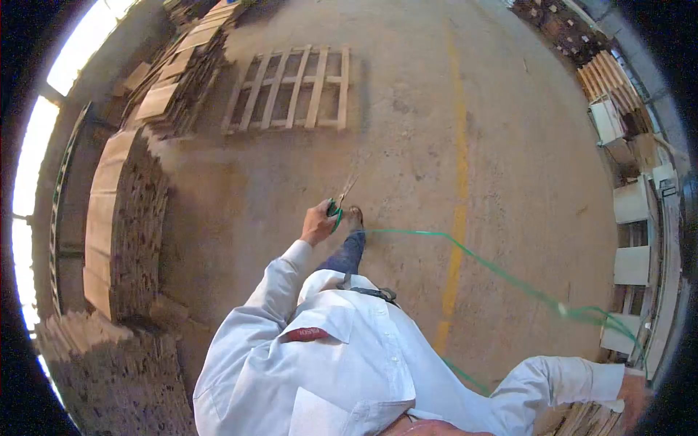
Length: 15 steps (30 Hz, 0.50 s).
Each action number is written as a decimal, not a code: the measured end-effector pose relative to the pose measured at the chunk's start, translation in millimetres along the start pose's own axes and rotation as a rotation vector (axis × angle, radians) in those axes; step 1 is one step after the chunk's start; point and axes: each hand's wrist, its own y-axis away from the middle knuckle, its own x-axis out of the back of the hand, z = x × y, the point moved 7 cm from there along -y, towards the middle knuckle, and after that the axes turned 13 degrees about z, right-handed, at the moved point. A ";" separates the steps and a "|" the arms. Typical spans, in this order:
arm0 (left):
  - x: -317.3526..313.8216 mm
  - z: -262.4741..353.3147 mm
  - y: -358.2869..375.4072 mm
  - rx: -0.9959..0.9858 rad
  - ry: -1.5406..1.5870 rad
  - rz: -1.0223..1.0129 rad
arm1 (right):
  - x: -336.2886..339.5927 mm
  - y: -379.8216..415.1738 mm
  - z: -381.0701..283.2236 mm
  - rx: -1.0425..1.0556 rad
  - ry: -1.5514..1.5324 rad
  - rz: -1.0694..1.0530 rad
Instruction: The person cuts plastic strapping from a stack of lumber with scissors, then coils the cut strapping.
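My left hand [318, 224] is wrapped round the green handles of a pair of scissors [342, 202], whose blades point up and away from me. At the far right edge, my right hand [634, 398] is dark and blurred. A long green strap [502, 272] runs down to it and appears held there, though the fingers are not clear. The strap stretches from near my shoe [355, 216] across the floor area to the right, with loops close to the right hand. Another stretch of green strap shows beside my white shirt.
A wooden pallet [291, 89] lies on the floor ahead. Stacks of flat brown sheets [105, 211] line the left side. A yellow line [460, 152] runs along the floor. Along the right side are pale boards [631, 265] and stacked wooden pieces [607, 76].
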 end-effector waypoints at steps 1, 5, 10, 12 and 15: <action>-21.3 -11.3 -31.7 0.014 0.043 -0.002 | -30.4 11.1 -2.1 0.010 -0.006 0.003; -85.7 -79.0 -142.6 0.303 0.397 0.034 | -130.6 56.3 -20.0 0.042 -0.033 0.032; -68.6 12.1 -286.9 0.521 0.511 -0.024 | -269.5 106.5 -30.4 0.063 -0.039 0.041; -78.1 24.3 -354.9 0.517 0.573 -0.014 | -322.7 123.7 -29.4 0.066 -0.035 0.037; -85.6 40.1 -457.4 0.391 0.545 0.012 | -402.2 151.5 -14.3 0.061 -0.050 0.015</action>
